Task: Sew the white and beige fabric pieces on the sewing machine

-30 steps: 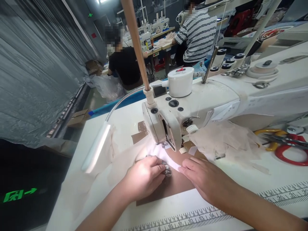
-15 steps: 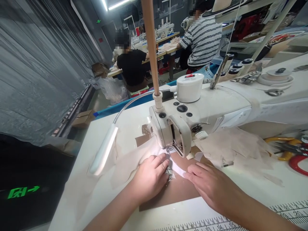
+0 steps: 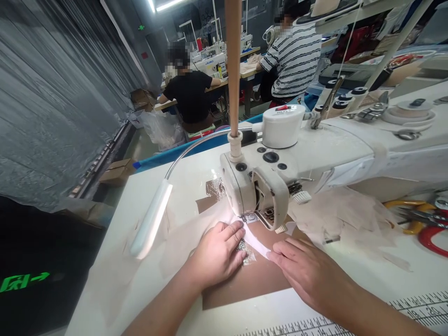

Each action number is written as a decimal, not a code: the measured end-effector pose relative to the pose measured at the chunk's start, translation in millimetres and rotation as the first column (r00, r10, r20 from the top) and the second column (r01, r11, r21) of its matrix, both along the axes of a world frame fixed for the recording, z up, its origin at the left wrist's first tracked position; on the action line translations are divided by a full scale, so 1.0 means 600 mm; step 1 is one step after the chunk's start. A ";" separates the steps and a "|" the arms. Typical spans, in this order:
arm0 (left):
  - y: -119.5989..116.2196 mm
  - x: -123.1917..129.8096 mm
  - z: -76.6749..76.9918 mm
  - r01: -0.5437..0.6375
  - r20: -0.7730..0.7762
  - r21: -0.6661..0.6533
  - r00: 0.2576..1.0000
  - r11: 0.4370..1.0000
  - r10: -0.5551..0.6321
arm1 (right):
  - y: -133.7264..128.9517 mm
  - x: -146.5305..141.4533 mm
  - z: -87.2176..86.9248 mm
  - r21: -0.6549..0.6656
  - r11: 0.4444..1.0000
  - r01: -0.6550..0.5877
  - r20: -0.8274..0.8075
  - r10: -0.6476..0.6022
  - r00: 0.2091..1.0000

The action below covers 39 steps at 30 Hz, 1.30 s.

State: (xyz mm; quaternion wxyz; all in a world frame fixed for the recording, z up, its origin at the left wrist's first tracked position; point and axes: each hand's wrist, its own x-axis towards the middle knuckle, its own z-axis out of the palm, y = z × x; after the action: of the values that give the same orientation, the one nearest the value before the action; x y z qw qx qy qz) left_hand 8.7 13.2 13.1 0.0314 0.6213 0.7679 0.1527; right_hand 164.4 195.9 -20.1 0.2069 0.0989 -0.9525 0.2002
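Note:
A white sewing machine [image 3: 241,186] stands over brown material [image 3: 241,289] on the white table. A narrow pale strip [image 3: 257,241] curves from beneath the needle area toward my right hand. My left hand [image 3: 219,252] lies on the fabric just left of the presser foot, fingers together, touching the sheer pale fabric [image 3: 185,233] near the strip's top. My right hand [image 3: 303,266] pinches the strip's lower end between thumb and curled fingers.
A lamp [image 3: 152,219] on a bendable neck shines from the left. To the right are a heap of sheer fabric [image 3: 343,214] and red-handled scissors [image 3: 432,240]. A printed ruler [image 3: 416,308] runs along the front. Two people [image 3: 191,95] sit at machines beyond.
The camera view has shifted slightly, so the machine appears a little farther right. Both hands keep nearly the same places on the fabric and strip.

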 end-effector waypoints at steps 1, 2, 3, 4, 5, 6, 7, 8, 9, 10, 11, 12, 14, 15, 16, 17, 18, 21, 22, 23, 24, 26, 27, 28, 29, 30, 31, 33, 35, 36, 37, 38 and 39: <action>0.001 -0.002 0.000 0.003 0.000 -0.004 1.000 1.000 -0.003 | 0.000 -0.001 -0.002 0.001 1.000 0.000 0.002 0.000 1.000; 0.001 -0.004 0.000 0.004 0.001 -0.008 1.000 1.000 -0.004 | 0.000 -0.002 -0.005 0.000 1.000 -0.002 0.003 0.002 1.000; 0.002 -0.005 0.000 0.005 0.002 -0.012 1.000 1.000 -0.005 | -0.001 -0.003 -0.007 -0.001 1.000 -0.004 0.009 0.004 1.000; 0.002 -0.007 0.001 0.007 0.005 -0.016 1.000 1.000 -0.007 | -0.001 -0.004 -0.009 -0.001 1.000 -0.008 0.019 0.008 1.000; 0.003 -0.008 0.001 0.009 0.007 -0.019 1.000 1.000 -0.009 | -0.002 -0.005 -0.010 -0.002 1.000 -0.011 0.023 0.011 1.000; 0.003 -0.009 0.001 0.012 0.010 -0.022 1.000 1.000 -0.012 | -0.003 -0.005 -0.011 -0.002 1.000 -0.011 0.027 0.011 1.000; 0.003 -0.010 0.001 0.014 0.012 -0.025 1.000 1.000 -0.014 | -0.004 -0.006 -0.010 -0.001 1.000 -0.008 0.030 0.008 1.000; 0.003 -0.011 0.002 0.014 0.012 -0.027 1.000 1.000 -0.014 | -0.005 -0.006 -0.009 0.001 1.000 -0.003 0.033 0.003 0.999; 0.003 -0.012 0.002 0.016 0.012 -0.028 1.000 0.999 -0.015 | -0.006 -0.006 -0.008 0.002 1.000 0.003 0.036 -0.003 0.999; 0.003 -0.013 0.002 0.017 0.011 -0.031 1.000 0.999 -0.017 | -0.007 -0.006 -0.007 0.004 1.000 0.007 0.034 -0.007 0.999; 0.003 -0.014 0.003 0.020 0.009 -0.033 1.000 0.999 -0.020 | -0.008 -0.005 -0.007 0.005 1.000 0.010 0.032 -0.010 0.999; 0.004 -0.016 0.003 0.025 0.007 -0.036 1.000 0.999 -0.024 | -0.009 -0.005 -0.006 0.006 1.000 0.010 0.032 -0.010 0.999; 0.005 -0.019 0.004 0.031 -0.004 -0.042 1.000 0.999 -0.031 | -0.011 -0.006 -0.007 0.009 1.000 0.008 0.036 -0.009 0.999; 0.005 -0.020 0.005 0.032 -0.012 -0.044 0.999 0.998 -0.033 | -0.012 -0.007 -0.008 0.011 1.000 0.010 0.045 -0.011 0.999; 0.006 -0.022 0.005 0.033 -0.022 -0.047 0.999 0.998 -0.034 | -0.013 -0.008 -0.007 0.011 1.000 0.012 0.062 -0.012 0.998; 0.007 -0.024 0.006 0.033 -0.033 -0.049 0.999 0.998 -0.034 | -0.014 -0.009 -0.007 0.009 1.000 0.012 0.085 -0.013 0.996; 0.008 -0.026 0.006 0.032 -0.043 -0.051 0.998 0.998 -0.034 | -0.015 -0.011 -0.005 0.007 1.000 0.012 0.110 -0.012 0.994; 0.011 -0.034 0.006 0.029 -0.063 -0.049 0.998 0.998 -0.032 | -0.018 -0.018 0.008 0.015 1.000 0.001 0.204 -0.004 0.979; 0.011 -0.037 0.006 0.028 -0.063 -0.045 0.998 0.999 -0.031 | -0.019 -0.021 0.013 0.022 1.000 -0.006 0.227 0.001 0.974; 0.012 -0.040 0.005 0.027 -0.061 -0.038 0.998 0.999 -0.029 | -0.020 -0.024 0.017 0.030 0.999 -0.012 0.244 0.004 0.970; 0.012 -0.043 0.005 0.027 -0.059 -0.030 0.998 0.999 -0.028 | -0.020 -0.027 0.021 0.036 0.999 -0.017 0.255 0.007 0.967; 0.011 -0.046 0.006 0.022 -0.061 -0.015 0.998 1.000 -0.023 | -0.021 -0.031 0.026 0.041 0.999 -0.022 0.261 0.011 0.965; 0.011 -0.045 0.007 0.021 -0.065 -0.011 0.998 1.000 -0.022 | -0.022 -0.033 0.027 0.040 0.999 -0.023 0.254 0.012 0.967; 0.010 -0.043 0.009 0.018 -0.072 -0.007 0.997 1.000 -0.018 | -0.022 -0.034 0.028 0.038 0.999 -0.022 0.241 0.012 0.970; 0.010 -0.039 0.011 0.018 -0.078 -0.002 0.997 1.000 -0.018 | -0.023 -0.036 0.027 0.035 0.999 -0.023 0.218 0.015 0.976; 0.010 -0.034 0.013 0.022 -0.083 0.005 0.996 1.000 -0.021 | -0.023 -0.036 0.027 0.032 0.999 -0.025 0.190 0.018 0.982; 0.010 -0.027 0.015 0.032 -0.087 0.014 0.996 0.999 -0.031 | -0.023 -0.037 0.026 0.027 0.999 -0.022 0.160 0.018 0.987; 0.011 -0.013 0.016 0.059 -0.093 0.031 0.994 0.998 -0.056 | -0.023 -0.039 0.025 0.015 1.000 -0.016 0.121 0.014 0.993; 0.013 0.000 0.014 0.076 -0.102 0.037 0.992 0.996 -0.071 | -0.023 -0.040 0.024 0.003 1.000 -0.009 0.107 0.008 0.994; 0.014 0.004 0.011 0.072 -0.102 0.037 0.992 0.997 -0.068 | -0.022 -0.040 0.024 -0.001 1.000 -0.005 0.105 0.005 0.994; 0.015 0.006 0.009 0.065 -0.098 0.038 0.993 0.997 -0.061 | -0.021 -0.040 0.023 -0.003 1.000 -0.002 0.105 0.003 0.995; 0.015 0.007 0.006 0.056 -0.092 0.042 0.994 0.998 -0.052 | -0.021 -0.039 0.023 -0.005 1.000 -0.002 0.104 0.002 0.995; 0.015 0.007 0.003 0.050 -0.085 0.047 0.995 0.998 -0.045 | -0.020 -0.039 0.023 -0.008 1.000 0.000 0.102 0.001 0.995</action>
State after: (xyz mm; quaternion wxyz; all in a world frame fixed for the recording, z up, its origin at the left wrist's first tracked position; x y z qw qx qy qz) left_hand 13.1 21.9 15.1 -0.0124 0.6458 0.7495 0.1448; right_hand 141.1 183.9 -6.4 0.1585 0.0878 -0.9610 0.2088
